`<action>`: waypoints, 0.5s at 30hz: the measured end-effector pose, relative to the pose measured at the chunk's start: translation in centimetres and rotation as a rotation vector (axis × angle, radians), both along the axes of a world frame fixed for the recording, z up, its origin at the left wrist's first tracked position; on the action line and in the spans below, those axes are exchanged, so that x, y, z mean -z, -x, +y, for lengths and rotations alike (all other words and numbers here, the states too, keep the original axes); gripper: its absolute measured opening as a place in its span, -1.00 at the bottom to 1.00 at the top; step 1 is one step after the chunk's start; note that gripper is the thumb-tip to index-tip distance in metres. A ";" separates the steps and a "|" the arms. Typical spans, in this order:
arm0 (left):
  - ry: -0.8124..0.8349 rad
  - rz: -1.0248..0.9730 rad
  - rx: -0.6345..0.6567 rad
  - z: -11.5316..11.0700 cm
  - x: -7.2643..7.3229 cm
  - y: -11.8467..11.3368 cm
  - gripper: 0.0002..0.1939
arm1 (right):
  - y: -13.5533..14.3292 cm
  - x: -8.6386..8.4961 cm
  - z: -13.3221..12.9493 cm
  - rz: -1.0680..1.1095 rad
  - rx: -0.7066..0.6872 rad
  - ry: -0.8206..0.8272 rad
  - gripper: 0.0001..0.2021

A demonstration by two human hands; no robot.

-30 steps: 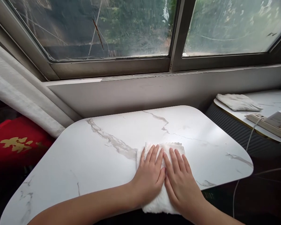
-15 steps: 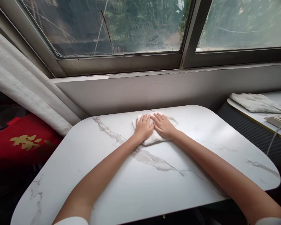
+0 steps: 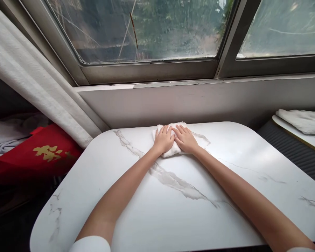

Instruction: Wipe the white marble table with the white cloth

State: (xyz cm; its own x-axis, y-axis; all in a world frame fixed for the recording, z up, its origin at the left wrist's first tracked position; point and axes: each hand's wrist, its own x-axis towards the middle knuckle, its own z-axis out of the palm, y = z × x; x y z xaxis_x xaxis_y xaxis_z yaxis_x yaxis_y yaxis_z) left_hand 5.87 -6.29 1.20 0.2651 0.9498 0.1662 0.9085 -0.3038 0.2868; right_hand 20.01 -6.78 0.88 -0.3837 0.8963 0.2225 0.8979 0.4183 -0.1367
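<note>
Head view: the left hand (image 3: 163, 140) and right hand (image 3: 185, 140) lie side by side, palms down, pressed flat on the cloth (image 3: 171, 152); the thumbs nearly meet, though whether they touch cannot be told. Neither hand grips; the fingers are extended over the weave. The cloth sits at 12 o'clock on the table (image 3: 157, 224), its far edge at the rim beside the wall (image 3: 173, 105). For even contact, load both palms equally, keep the fingers flat and hold the far edge from bunching at the wall; this is judged to be the main risk. With the arms near full reach, lean from the trunk rather than push from the wrists, and shift the cloth as one pad. Outward, at 12 o'clock stands the window (image 3: 149, 33); at 10 o'clock, the curtain (image 3: 36, 73). At 9 to 10 o'clock lies red fabric (image 3: 18, 161) with a gold character, a grey pile (image 3: 12, 133) behind it; whether the red fabric is a bag, and what it might contain, cannot be told. At 2 o'clock, a side table (image 3: 314, 142) bears a towel (image 3: 301, 121).
</note>
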 end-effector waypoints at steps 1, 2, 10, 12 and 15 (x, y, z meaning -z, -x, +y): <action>0.008 0.020 0.023 -0.8 -0.1 0.1 -0.50 | 0.0 0.0 -0.9 0.001 0.001 0.012 -0.49; 0.014 0.036 0.048 -1.7 -0.2 0.2 -0.50 | 0.0 0.0 -1.9 0.004 0.004 0.022 -0.49; 0.094 0.054 0.214 -12.7 -1.2 2.7 -0.48 | 1.0 0.1 -14.9 -0.006 -0.063 0.004 -0.44; 0.092 0.066 0.221 -15.6 -1.3 3.5 -0.47 | 1.5 0.1 -17.9 -0.014 -0.120 -0.039 -0.42; 0.072 0.082 0.215 -19.4 -1.2 4.7 -0.45 | 2.3 -0.3 -21.2 -0.013 -0.221 -0.092 -0.36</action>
State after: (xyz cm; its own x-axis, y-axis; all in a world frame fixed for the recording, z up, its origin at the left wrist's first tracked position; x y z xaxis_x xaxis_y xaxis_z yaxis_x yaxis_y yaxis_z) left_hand 1.20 -25.67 2.43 0.4727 0.8785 0.0692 0.8462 -0.4744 0.2426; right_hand 17.71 -28.02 1.16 -0.5718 0.7664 0.2928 0.7847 0.6151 -0.0776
